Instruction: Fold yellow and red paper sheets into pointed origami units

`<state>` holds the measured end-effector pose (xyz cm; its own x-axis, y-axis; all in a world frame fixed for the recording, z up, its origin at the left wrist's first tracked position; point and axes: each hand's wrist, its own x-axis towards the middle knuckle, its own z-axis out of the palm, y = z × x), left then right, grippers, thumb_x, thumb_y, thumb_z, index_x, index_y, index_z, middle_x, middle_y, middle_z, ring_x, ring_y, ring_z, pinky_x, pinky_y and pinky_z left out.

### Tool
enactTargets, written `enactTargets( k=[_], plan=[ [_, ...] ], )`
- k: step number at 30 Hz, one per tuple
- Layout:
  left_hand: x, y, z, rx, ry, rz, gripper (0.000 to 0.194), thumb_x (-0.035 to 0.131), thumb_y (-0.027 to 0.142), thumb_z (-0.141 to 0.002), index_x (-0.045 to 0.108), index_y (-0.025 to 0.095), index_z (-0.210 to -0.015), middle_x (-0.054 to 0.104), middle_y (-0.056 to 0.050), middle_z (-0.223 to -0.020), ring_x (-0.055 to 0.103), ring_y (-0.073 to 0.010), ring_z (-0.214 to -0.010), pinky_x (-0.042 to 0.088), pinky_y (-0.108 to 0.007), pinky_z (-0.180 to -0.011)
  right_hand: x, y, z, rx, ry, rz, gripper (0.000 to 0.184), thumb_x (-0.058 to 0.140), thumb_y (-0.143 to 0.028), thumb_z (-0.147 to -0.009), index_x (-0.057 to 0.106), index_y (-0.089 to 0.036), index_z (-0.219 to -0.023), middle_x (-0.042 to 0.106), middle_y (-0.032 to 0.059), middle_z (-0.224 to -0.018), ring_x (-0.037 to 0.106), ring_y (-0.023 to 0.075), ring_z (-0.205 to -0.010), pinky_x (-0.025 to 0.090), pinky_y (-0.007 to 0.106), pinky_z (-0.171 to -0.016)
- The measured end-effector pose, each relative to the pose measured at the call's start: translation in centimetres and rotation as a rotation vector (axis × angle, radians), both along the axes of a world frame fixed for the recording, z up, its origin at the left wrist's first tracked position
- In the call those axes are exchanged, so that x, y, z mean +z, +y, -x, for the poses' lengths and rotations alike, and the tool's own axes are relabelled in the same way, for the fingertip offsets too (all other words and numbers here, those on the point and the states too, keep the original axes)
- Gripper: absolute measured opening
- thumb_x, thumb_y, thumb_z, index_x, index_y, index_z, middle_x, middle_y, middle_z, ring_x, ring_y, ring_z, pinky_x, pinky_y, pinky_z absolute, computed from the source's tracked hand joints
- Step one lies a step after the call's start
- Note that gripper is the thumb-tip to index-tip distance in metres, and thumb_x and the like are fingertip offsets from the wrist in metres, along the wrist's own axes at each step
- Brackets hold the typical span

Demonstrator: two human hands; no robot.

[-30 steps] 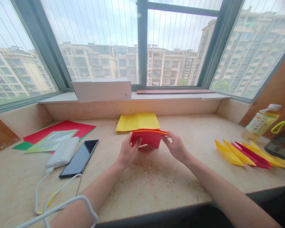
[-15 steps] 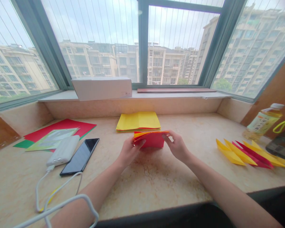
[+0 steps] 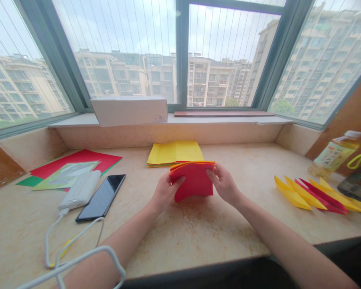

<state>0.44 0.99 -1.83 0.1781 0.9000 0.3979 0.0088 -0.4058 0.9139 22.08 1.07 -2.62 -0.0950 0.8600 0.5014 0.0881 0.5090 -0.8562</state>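
Between my two hands stands a stack of red and yellow paper sheets point(image 3: 195, 182), held upright with a red face toward me and yellow edges showing along the top. My left hand point(image 3: 167, 188) grips its left side, thumb on the red front. On the right side my right hand point(image 3: 224, 181) pinches it the same way; the fingers behind the stack are partly hidden. Just behind it, a pile of paper with a yellow sheet point(image 3: 176, 152) on top lies on the stone counter point(image 3: 198, 241).
To the left lie red and green sheets point(image 3: 108, 158), a white power bank point(image 3: 82, 189) with a white cable point(image 3: 87, 249), and a phone point(image 3: 102, 198). Folded yellow and red papers point(image 3: 311, 194) lie at right, near a drink bottle point(image 3: 333, 152). A white box point(image 3: 129, 111) sits on the sill.
The paper stack has been raised and tilted so that more of its red face shows. Both hands have kept hold of its sides and shifted only slightly.
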Motion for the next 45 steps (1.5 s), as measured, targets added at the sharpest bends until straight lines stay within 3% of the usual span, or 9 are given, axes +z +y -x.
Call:
enactTargets(
  k=[4, 10, 16, 21, 27, 33, 40, 45],
  plan=[
    [0.6, -0.5, -0.1, 0.012, -0.053, -0.020, 0.030, 0.071, 0.031, -0.082, 0.063, 0.018, -0.108, 0.072, -0.008, -0.109, 0.066, -0.0240, -0.101, 0.051, -0.036, -0.090, 0.1, -0.2, -0.1, -0.050, -0.039, -0.050, 0.025, 0.054, -0.040, -0.094, 0.062, -0.021, -0.108, 0.071, 0.0089, -0.109, 0.067, 0.0233, -0.097, 0.053, 0.036, -0.084],
    [1.1, -1.0, -0.3, -0.060, -0.142, 0.009, 0.035, 0.071, 0.032, -0.082, 0.056, 0.020, -0.111, 0.071, -0.008, -0.110, 0.066, -0.0227, -0.100, 0.052, -0.033, -0.086, 0.1, -0.4, -0.3, -0.083, -0.034, -0.056, 0.044, 0.060, -0.039, -0.091, 0.048, -0.023, -0.130, 0.068, 0.0089, -0.113, 0.066, 0.0222, -0.098, 0.053, 0.036, -0.086],
    [0.5, -0.5, -0.2, -0.066, -0.130, 0.017, 0.021, 0.069, 0.033, -0.083, 0.066, 0.019, -0.098, 0.071, -0.006, -0.098, 0.064, -0.0218, -0.090, 0.051, -0.032, -0.081, 0.3, -0.3, -0.4, -0.106, -0.102, -0.093, 0.023, 0.057, -0.038, -0.091, 0.069, -0.022, -0.102, 0.072, 0.0062, -0.102, 0.065, 0.0230, -0.095, 0.052, 0.038, -0.087],
    [0.8, -0.5, -0.4, -0.055, -0.196, 0.034, 0.019, 0.070, 0.034, -0.082, 0.069, 0.019, -0.094, 0.070, -0.005, -0.098, 0.064, -0.0218, -0.091, 0.051, -0.033, -0.083, 0.8, -0.7, 0.2, 0.015, 0.082, 0.061, 0.026, 0.062, -0.044, -0.087, 0.072, -0.023, -0.099, 0.075, 0.0047, -0.098, 0.068, 0.0244, -0.090, 0.056, 0.037, -0.080],
    [1.1, -1.1, -1.1, -0.166, -0.389, 0.268, 0.034, 0.068, 0.042, -0.084, 0.063, 0.019, -0.109, 0.073, -0.007, -0.105, 0.068, -0.0248, -0.095, 0.055, -0.037, -0.086, 1.5, -1.2, 0.5, 0.161, 0.280, 0.243, 0.035, 0.069, -0.052, -0.081, 0.071, -0.024, -0.102, 0.076, 0.0060, -0.103, 0.070, 0.0273, -0.093, 0.058, 0.040, -0.078],
    [1.0, -1.2, -1.2, -0.164, -0.453, 0.366, 0.036, 0.066, 0.045, -0.085, 0.061, 0.022, -0.114, 0.074, -0.006, -0.102, 0.071, -0.0242, -0.093, 0.057, -0.038, -0.085, 1.6, -1.0, 0.5, 0.168, 0.314, 0.327, 0.042, 0.066, -0.058, -0.081, 0.071, -0.021, -0.102, 0.077, 0.0073, -0.099, 0.071, 0.0269, -0.092, 0.059, 0.037, -0.073],
    [0.5, -1.0, -1.3, -0.178, -0.430, 0.344, 0.035, 0.064, 0.041, -0.088, 0.062, 0.020, -0.116, 0.073, -0.008, -0.108, 0.068, -0.0254, -0.103, 0.054, -0.039, -0.092, 1.6, -0.8, 0.5, 0.049, 0.343, 0.359, 0.039, 0.073, -0.054, -0.077, 0.071, -0.021, -0.097, 0.078, 0.0060, -0.089, 0.073, 0.0258, -0.078, 0.059, 0.036, -0.065],
    [0.5, -0.6, -1.0, -0.057, -0.433, 0.303, 0.036, 0.063, 0.042, -0.088, 0.061, 0.019, -0.115, 0.072, -0.009, -0.110, 0.068, -0.0255, -0.103, 0.054, -0.039, -0.091, 1.7, -0.9, 0.5, 0.137, 0.273, 0.397, 0.040, 0.065, -0.054, -0.083, 0.067, -0.022, -0.106, 0.077, 0.0050, -0.086, 0.073, 0.0214, -0.071, 0.057, 0.032, -0.059]
  ],
)
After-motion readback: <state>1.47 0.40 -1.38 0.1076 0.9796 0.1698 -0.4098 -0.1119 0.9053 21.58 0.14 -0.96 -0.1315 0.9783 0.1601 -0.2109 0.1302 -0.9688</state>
